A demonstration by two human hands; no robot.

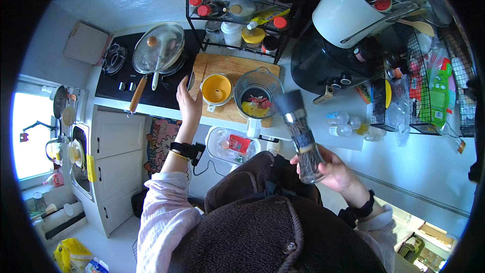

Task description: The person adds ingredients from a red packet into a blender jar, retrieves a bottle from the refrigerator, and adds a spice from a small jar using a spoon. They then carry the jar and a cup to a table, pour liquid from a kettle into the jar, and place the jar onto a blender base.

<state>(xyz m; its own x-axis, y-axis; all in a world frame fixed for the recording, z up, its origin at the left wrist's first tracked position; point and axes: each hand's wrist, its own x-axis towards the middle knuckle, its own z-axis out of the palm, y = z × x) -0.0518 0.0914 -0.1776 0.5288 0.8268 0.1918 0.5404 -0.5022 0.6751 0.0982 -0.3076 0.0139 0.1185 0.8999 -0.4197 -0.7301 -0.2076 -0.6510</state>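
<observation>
My right hand [335,170] grips the lower part of a glass pepper grinder [303,136]. Dark peppercorns fill the grinder, whose black cap tilts up towards the blender jar. That clear glass blender jar [278,87] stands on the wooden cutting board [237,61]. Inside it lie red raw meat [259,102], something yellow like egg [254,111] and a dark part at the bottom. Left of the jar is a white-rimmed container with a yellow inside [216,89]. My left hand [190,102] is at the board's left edge, thumb apart from the fingers, beside a thin grey-edged object partly hidden.
A lidded frying pan [161,49] sits on the black hob [113,91], its wooden handle jutting forward. Behind the board stands a black wire rack [189,7] of bottles. To the right are a black appliance [326,68] and small clear bottles [339,123]. Below hangs a white bin [212,151].
</observation>
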